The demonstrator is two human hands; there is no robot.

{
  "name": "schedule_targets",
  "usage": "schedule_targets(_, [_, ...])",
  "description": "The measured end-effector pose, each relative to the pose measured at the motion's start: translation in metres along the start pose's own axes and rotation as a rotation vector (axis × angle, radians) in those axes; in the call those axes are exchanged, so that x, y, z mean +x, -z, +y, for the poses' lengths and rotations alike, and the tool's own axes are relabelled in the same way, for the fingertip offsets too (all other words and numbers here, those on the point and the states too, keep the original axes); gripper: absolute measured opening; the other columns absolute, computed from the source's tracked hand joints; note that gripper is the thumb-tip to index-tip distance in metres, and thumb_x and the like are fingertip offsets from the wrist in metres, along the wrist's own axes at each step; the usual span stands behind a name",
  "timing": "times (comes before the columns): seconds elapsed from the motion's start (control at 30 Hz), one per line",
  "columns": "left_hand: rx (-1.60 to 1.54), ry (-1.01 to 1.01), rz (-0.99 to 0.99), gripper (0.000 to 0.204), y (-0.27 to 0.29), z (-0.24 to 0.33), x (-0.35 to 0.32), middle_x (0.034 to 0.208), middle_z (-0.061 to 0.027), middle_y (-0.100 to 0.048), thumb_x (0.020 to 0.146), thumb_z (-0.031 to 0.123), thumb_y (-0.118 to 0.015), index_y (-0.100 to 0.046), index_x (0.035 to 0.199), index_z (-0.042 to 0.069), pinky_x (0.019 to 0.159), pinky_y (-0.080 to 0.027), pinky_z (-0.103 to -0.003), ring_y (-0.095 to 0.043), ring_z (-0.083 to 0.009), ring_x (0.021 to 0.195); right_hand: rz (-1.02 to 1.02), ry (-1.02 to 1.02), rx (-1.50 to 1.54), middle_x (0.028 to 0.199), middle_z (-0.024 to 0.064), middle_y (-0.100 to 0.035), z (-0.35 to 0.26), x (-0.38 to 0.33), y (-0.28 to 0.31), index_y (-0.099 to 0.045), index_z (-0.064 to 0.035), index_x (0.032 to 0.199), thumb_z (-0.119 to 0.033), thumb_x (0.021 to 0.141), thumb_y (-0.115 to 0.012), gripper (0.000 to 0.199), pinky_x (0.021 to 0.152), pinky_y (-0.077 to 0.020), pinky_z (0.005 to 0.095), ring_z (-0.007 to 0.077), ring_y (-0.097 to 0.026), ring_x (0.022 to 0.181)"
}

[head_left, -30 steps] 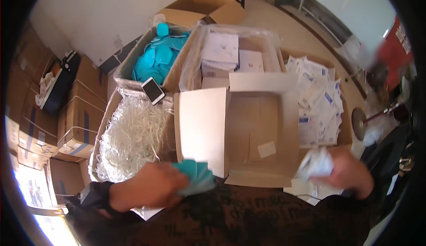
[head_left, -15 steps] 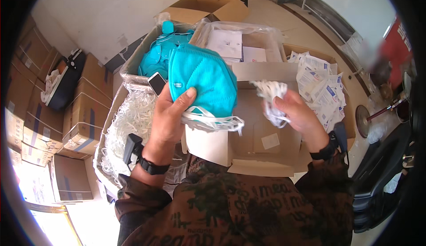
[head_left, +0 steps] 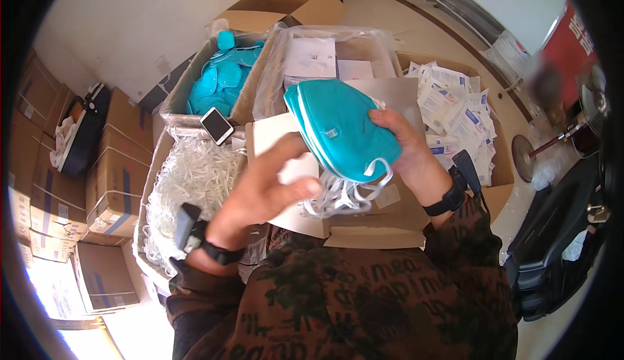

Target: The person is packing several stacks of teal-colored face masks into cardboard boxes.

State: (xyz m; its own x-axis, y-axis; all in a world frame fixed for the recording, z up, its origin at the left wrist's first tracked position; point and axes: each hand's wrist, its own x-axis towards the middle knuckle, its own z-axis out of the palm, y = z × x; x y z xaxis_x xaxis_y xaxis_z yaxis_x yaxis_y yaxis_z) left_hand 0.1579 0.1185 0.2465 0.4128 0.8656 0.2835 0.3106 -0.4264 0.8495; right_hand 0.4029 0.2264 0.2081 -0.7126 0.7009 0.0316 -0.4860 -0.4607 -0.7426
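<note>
Teal masks (head_left: pixel 341 129) stacked and gripped in right hand (head_left: pixel 413 155), above open carton (head_left: pixel 364 230). Left hand (head_left: pixel 266 188) open, fingers spread just beside stack, touching white straps (head_left: pixel 338 197) dangling below. Likely sorting straps onto masks; next calls for pinching one strap free without tangling.

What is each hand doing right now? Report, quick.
Left hand: open, fingers spread, touching the white elastic straps.
Right hand: closed on the stack of teal cup masks.
</note>
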Motion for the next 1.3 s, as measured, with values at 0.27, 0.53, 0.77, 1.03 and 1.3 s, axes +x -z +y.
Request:
schedule_targets(0.27, [1.226, -0.539, 0.288, 0.034, -0.005, 0.046, 0.019, 0.129, -0.0110, -0.056, 0.070, 0.013, -0.075, -0.065, 0.103, 0.011, 0.104, -0.034, -0.051, -0.049, -0.0272, 0.126, 0.113, -0.088, -0.025, 0.110, 0.0138, -0.066, 0.003, -0.007, -0.034, -0.055, 0.0019, 0.123, -0.033, 0.091, -0.061, 0.048, 0.084, -0.0553, 0.0335, 0.0209, -0.066, 0.096])
schedule_targets(0.53, [1.116, -0.559, 0.123, 0.036, 0.022, 0.046, 0.040, 0.100, -0.0077, -0.062, 0.060, 0.005, -0.070, -0.061, 0.095, 0.007, 0.093, -0.042, -0.042, -0.061, -0.0276, 0.097, 0.129, -0.155, 0.050, 0.126, 0.0091, -0.058, 0.040, -0.016, -0.012, -0.047, -0.0019, 0.133, -0.053, 0.100, -0.033, 0.062, 0.100, -0.0468, 0.0363, 0.0179, -0.056, 0.117])
schedule_targets(0.77, [1.152, -0.409, 0.037, 0.035, 0.020, 0.045, 0.033, 0.093, -0.0076, -0.060, 0.057, 0.000, -0.067, -0.058, 0.090, 0.005, 0.080, -0.043, -0.038, -0.059, -0.0269, 0.089, -0.165, -0.304, -0.432, 0.113, 0.0010, -0.061, 0.028, -0.035, -0.040, -0.055, -0.0019, 0.125, -0.023, 0.083, -0.074, 0.051, 0.088, -0.0442, 0.0268, 0.0094, -0.055, 0.101])
schedule_targets(1.03, [1.152, -0.362, 0.009, 0.020, 0.024, 0.037, 0.022, 0.080, -0.0061, -0.051, 0.063, 0.002, -0.059, -0.052, 0.081, 0.007, 0.071, -0.041, -0.036, -0.054, -0.0246, 0.080, -0.003, -0.111, -0.070, 0.100, 0.0088, -0.068, 0.021, -0.040, -0.033, -0.059, 0.0003, 0.114, -0.007, 0.079, -0.071, 0.037, 0.076, -0.0538, 0.0301, 0.0159, -0.066, 0.083])
schedule_targets(1.3, [1.152, -0.322, -0.055, 0.022, 0.024, 0.033, 0.023, 0.079, -0.0075, -0.052, 0.063, 0.003, -0.062, -0.052, 0.082, 0.007, 0.069, -0.042, -0.038, -0.055, -0.0270, 0.080, 0.012, -0.379, -0.482, 0.089, 0.0029, -0.067, 0.022, -0.051, -0.035, -0.063, -0.0024, 0.107, -0.015, 0.084, -0.072, 0.028, 0.060, -0.0480, 0.0217, 0.0060, -0.060, 0.070])
